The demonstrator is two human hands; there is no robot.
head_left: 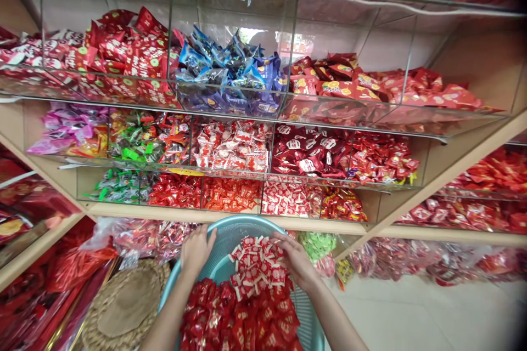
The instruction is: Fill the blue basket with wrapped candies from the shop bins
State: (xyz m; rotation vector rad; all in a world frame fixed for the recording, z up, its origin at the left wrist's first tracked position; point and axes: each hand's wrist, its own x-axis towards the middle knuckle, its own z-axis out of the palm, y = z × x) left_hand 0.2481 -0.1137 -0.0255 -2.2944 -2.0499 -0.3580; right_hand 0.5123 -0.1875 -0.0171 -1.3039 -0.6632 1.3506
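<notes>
A turquoise plastic basket (307, 307) stands below the shelves. Red-wrapped candies (242, 318) fill its near part, and small red-and-white wrapped candies (259, 263) are heaped at the far right inside. On the basket's far left rim rests my left hand (196, 250), closed over the edge with the thumb toward the inside. My right hand (295, 259) reaches over the right rim, fingers curved and apart beside the red-and-white heap; nothing shows in its grasp, though part of the fingers is hidden.
Clear-fronted shelf bins hold blue packets (224, 60), white-and-red candies (233, 145) and matching red-and-white candies (284, 197). A woven round stool (123, 301) stands left of the basket. Bagged candies (395, 258) lie under the shelf at right, beside pale floor tiles (391, 318).
</notes>
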